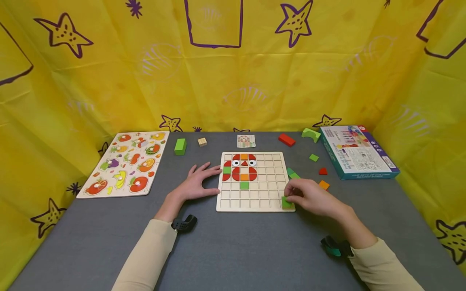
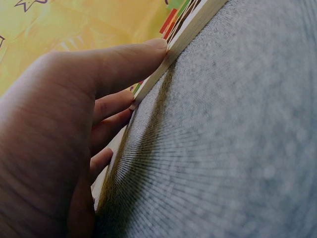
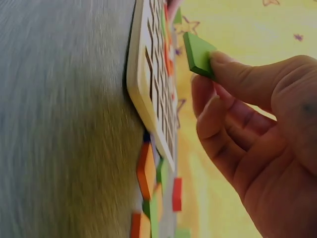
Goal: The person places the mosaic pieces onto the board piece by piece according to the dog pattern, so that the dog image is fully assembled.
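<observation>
Here the right hand [image 1: 313, 197] pinches a green tile [image 3: 198, 52] in a loose fingertip grip, so it could slip onto the grid board [image 1: 251, 202] below, while the flat, spread left hand [image 1: 196, 182] braces that board's edge.

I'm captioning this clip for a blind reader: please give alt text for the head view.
A right hand pinches a green square tile at the corner of a wooden grid board, while the left hand rests flat against the board's left edge on a grey table.
</observation>
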Available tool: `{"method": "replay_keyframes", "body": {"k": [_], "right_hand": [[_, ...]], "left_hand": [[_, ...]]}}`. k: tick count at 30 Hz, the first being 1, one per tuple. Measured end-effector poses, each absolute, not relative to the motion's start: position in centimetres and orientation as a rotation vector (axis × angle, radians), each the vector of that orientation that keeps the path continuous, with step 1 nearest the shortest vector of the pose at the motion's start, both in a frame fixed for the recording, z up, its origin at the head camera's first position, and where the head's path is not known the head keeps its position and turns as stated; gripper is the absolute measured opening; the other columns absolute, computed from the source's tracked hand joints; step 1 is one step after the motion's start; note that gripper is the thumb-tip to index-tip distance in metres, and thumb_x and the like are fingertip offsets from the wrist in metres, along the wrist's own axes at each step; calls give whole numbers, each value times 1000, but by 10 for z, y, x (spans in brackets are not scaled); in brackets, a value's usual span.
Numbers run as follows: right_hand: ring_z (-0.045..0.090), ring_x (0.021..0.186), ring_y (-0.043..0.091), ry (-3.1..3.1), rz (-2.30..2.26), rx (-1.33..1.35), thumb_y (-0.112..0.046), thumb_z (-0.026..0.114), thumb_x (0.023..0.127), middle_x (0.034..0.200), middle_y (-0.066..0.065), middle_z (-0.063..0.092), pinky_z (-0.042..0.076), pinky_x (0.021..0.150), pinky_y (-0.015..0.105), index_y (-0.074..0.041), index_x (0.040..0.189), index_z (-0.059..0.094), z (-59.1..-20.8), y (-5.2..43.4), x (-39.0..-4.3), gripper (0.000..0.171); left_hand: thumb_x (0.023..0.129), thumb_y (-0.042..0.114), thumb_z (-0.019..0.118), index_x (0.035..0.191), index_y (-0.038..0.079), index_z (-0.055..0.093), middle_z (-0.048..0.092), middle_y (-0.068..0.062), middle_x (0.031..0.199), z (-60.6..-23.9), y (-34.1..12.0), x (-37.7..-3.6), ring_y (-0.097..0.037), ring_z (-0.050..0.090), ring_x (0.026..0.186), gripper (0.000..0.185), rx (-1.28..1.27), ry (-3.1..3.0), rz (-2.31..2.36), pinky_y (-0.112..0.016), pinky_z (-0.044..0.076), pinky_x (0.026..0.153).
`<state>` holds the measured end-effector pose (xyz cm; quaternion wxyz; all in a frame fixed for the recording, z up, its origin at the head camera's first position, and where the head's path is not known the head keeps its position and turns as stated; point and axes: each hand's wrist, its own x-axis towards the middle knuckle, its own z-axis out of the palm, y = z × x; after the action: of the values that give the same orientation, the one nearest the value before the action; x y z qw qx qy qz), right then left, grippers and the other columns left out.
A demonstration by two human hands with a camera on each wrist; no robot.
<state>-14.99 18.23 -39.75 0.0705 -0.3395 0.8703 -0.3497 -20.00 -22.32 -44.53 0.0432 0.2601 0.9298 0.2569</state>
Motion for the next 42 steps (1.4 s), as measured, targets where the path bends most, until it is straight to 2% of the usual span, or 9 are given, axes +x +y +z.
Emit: {"method": "replay_keyframes", "body": {"k": [12, 26, 33, 42], "right_hand": [[57, 79, 14, 2625, -1138, -1006, -6, 76, 90, 87, -7, 61, 51, 74, 32, -13, 92, 66, -403, 131, -161, 13], [57, 79, 14, 2562, -1184, -899, -7, 75, 92, 86, -4, 62, 51, 76, 31, -10, 94, 68, -417, 78, -183, 7], [56, 77, 14, 2585, -1126, -868, -7, 75, 92, 83, -3, 62, 50, 74, 30, -9, 92, 68, -418, 65, -185, 7], [54, 74, 12, 2599, -1035, -990, -5, 74, 92, 79, -4, 59, 49, 70, 29, -10, 85, 69, -420, 65, -185, 9]], "left_hand": [[86, 46, 76, 150, 14, 52, 43, -3, 157, -444, -224, -200, -34, 18, 151, 75, 810, 2850, 793, -63, -2, 115], [86, 47, 75, 149, 14, 53, 44, -3, 156, -442, -225, -199, -35, 19, 151, 74, 802, 2851, 773, -64, -2, 115], [86, 47, 75, 149, 14, 54, 44, -3, 156, -442, -223, -199, -35, 18, 151, 74, 792, 2846, 776, -64, -2, 115], [86, 46, 76, 149, 15, 54, 44, -3, 156, -444, -223, -200, -35, 19, 151, 74, 794, 2847, 783, -64, -2, 115]]}}
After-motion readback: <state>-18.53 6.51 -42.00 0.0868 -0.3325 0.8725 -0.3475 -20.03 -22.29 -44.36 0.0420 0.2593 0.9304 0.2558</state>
